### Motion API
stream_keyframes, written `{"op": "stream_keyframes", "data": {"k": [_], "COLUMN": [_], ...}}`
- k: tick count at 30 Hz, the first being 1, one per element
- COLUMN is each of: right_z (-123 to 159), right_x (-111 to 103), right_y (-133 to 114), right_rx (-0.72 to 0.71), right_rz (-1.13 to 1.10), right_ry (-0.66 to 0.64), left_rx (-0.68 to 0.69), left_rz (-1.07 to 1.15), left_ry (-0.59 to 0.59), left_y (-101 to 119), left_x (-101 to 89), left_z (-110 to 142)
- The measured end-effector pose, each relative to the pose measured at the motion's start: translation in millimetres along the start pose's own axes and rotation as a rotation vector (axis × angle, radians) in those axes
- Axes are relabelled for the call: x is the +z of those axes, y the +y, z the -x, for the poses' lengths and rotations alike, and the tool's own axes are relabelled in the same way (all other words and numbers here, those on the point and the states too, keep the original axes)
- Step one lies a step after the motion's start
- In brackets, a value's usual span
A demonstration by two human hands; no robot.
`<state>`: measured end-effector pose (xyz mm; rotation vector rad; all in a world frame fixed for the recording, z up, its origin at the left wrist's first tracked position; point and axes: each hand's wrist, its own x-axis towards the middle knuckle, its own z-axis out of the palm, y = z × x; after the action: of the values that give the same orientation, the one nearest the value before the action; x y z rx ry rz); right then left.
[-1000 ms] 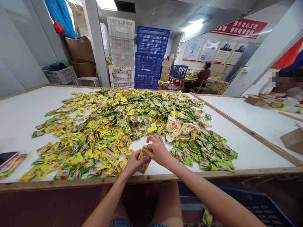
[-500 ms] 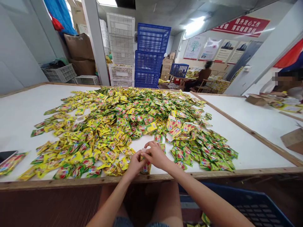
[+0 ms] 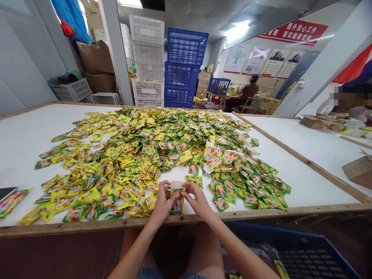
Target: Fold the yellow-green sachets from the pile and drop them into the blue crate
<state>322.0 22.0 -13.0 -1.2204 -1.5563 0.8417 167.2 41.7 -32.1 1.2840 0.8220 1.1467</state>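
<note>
A small stack of yellow-green sachets stands upright at the table's near edge, gripped from both sides. My left hand pinches its left side and my right hand pinches its right side, fingers curled round it. A wide heap of the same sachets covers the white table beyond my hands. A few loose sachets lie just past my right fingers.
A dark phone lies at the table's left edge. A blue crate sits on the floor at my right. Stacked blue crates and white crates stand behind the table. Another person works at the right-hand table, beside cardboard boxes.
My right hand drew back from the heap's edge to the stack. Both hands now square the stack upright, slightly nearer the table edge.
</note>
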Motion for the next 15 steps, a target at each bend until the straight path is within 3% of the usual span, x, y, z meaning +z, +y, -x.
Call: {"op": "stream_keyframes", "data": {"k": [6, 11, 15], "right_z": [-5.3, -7.3, -1.3], "right_x": [9.1, 10.8, 11.1], "right_y": [4.8, 5.0, 0.7], "right_rx": [-0.038, -0.057, -0.08], "right_rz": [0.025, -0.054, -0.036], "right_ry": [-0.029, 0.072, 0.061], "left_rx": [0.043, 0.088, 0.089], "left_rz": [-0.244, -0.028, -0.095], "left_ry": [-0.064, -0.014, -0.033], "left_y": [6.5, 6.8, 10.5], "left_x": [-15.6, -13.3, -13.1], "left_z": [-3.0, -7.5, -3.1]}}
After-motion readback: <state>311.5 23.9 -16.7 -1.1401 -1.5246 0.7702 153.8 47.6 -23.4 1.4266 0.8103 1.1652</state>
